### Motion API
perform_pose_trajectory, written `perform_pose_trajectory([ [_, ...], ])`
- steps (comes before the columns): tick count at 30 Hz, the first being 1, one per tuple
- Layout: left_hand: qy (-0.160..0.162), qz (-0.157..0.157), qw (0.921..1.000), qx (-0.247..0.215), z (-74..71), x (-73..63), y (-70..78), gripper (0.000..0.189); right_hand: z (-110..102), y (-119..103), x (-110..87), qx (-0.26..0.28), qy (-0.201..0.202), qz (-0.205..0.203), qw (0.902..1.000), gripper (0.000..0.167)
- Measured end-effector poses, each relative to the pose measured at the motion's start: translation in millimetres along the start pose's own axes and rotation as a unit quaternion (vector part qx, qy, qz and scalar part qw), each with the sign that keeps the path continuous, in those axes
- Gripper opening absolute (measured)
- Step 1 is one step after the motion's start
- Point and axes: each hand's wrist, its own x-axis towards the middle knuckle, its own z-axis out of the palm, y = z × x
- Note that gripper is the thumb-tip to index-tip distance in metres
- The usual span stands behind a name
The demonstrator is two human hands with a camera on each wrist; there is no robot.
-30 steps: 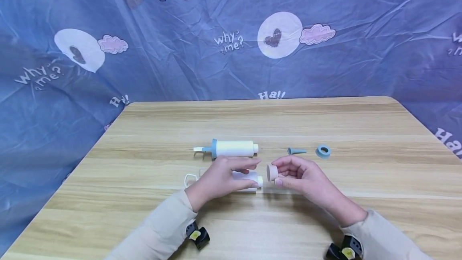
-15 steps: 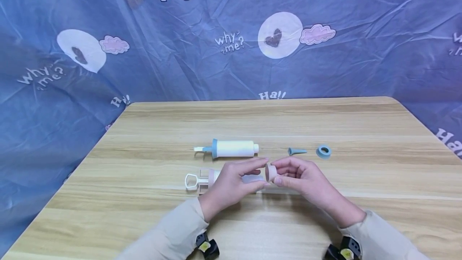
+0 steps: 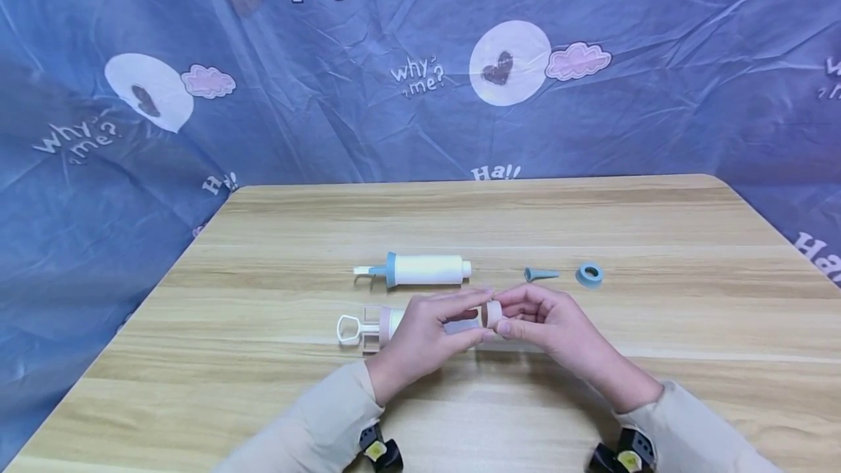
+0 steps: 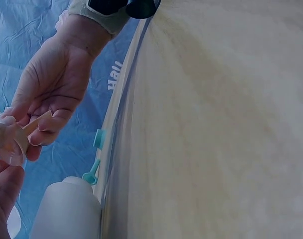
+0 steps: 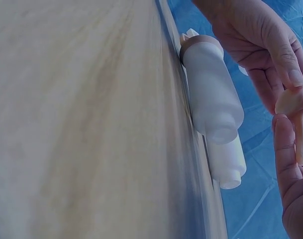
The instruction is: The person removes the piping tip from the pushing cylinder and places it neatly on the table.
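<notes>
In the head view my right hand (image 3: 548, 320) pinches a pale pink ring cap (image 3: 491, 314) above the table. My left hand (image 3: 427, 334) grips the same cap from the other side, index finger at its top edge and thumb below. A slim pink cone-shaped nozzle (image 5: 300, 142) sticks out of the cap toward my right palm, clearest in the wrist views. Behind my left hand lies a white bottle (image 5: 213, 92) with a pink collar (image 3: 385, 327) and a white loop-handled plunger (image 3: 350, 329); the hand hides most of its body in the head view.
Farther back on the wooden table (image 3: 263, 385) lies a second white bottle (image 3: 428, 270) with a blue collar and plunger. To its right are a blue cone nozzle (image 3: 541, 274) and a blue ring cap (image 3: 589, 275). A blue printed cloth (image 3: 328, 115) hangs behind.
My left hand has moved right, off the near bottle, and its fingers have come onto the pink cap. The cap has tilted a little; my right hand has stayed nearly still.
</notes>
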Motion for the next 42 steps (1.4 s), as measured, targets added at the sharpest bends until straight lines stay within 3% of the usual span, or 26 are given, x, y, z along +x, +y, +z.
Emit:
perform_pose_trajectory([
  [12,0.027,-0.005,0.9995,0.016,-8.2,0.4,-0.6,0.041,-5.8,1.0,-1.4,-0.019,0.006,0.033,0.9992,0.036],
  [24,0.053,-0.002,0.9986,0.002,-13.9,-2.2,-2.8,0.042,-10.2,2.8,-3.1,-0.021,0.013,-0.014,0.9996,0.016],
  [33,0.041,-0.033,0.9983,-0.025,-13.8,-5.0,-2.2,0.041,-13.0,0.3,-3.7,-0.027,0.046,-0.02,0.9983,0.018],
  [42,0.027,-0.033,0.9987,-0.027,-12.0,-5.3,-1.1,0.041,-13.1,-0.8,-3.3,-0.024,0.053,-0.033,0.9978,0.015],
])
